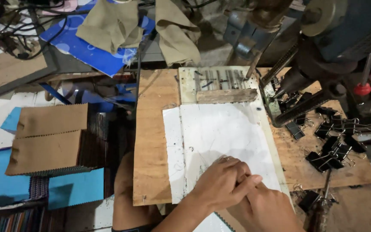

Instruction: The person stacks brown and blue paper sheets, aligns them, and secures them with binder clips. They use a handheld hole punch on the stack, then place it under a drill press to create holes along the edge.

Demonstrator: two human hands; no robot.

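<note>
Cluttered workshop, dim. Big blue-grey drill press [323, 38] fills top right, its column over a plywood board [151, 141] that serves as the work surface. White sheet stack [224, 133] lies flat on the board, a rough wooden strip [226, 96] across its top edge. Left of the board: brown cardboard pieces [48, 137] on blue sheets [76, 189]. Beige cloths [108, 25] draped at the top over a blue plastic sheet [82, 49]. Black binder clips [336, 141] heaped on the board's right side. Left hand [222, 182] lies palm-down on the stack's lower edge, fingers flat, overlapping the right hand [265, 206]. Right hand partly covered; can't tell if it grips anything.
</note>
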